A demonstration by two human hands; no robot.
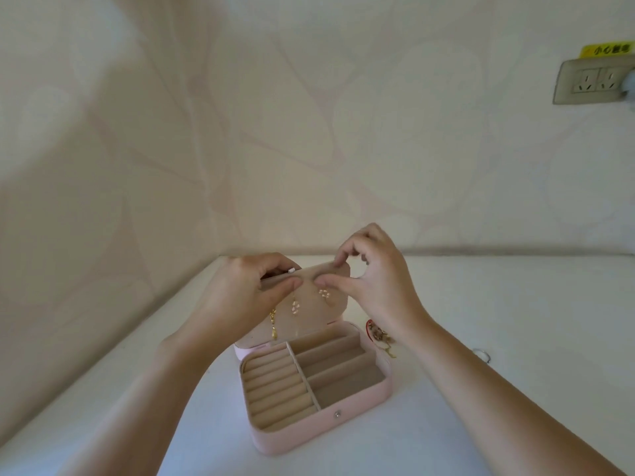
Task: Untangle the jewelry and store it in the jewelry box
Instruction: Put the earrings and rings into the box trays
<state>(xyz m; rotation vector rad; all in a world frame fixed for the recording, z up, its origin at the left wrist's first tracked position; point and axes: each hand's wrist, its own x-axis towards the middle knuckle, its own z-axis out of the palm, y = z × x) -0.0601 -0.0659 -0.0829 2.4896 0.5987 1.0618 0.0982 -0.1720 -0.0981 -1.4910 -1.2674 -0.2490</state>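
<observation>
Reaching over the open jewelry box (319, 424), I had both hands up at the top edge of its raised lid (330, 304), a little apart. My left hand (240, 293) was curled there, thumb on the beige lining, pinching the end of a fine necklace (295, 305), with a small white piece showing at my fingertips. My right hand (374, 280) pinched the lid's top edge between thumb and forefinger; whether the chain was caught under that thumb too, I could not tell. The necklace drooped across the lining, little pale charms along it, and a gold chain (273, 324) dangled below my left hand, in front of the lid. The pink box sat toward the back left corner of the white tabletop (515, 338), ring rolls on its left, slotted compartments on its right. Just beside its right wall lay a tangle of jewelry (379, 336), partly under my right wrist, and further toward the right edge, a ring (480, 352).
</observation>
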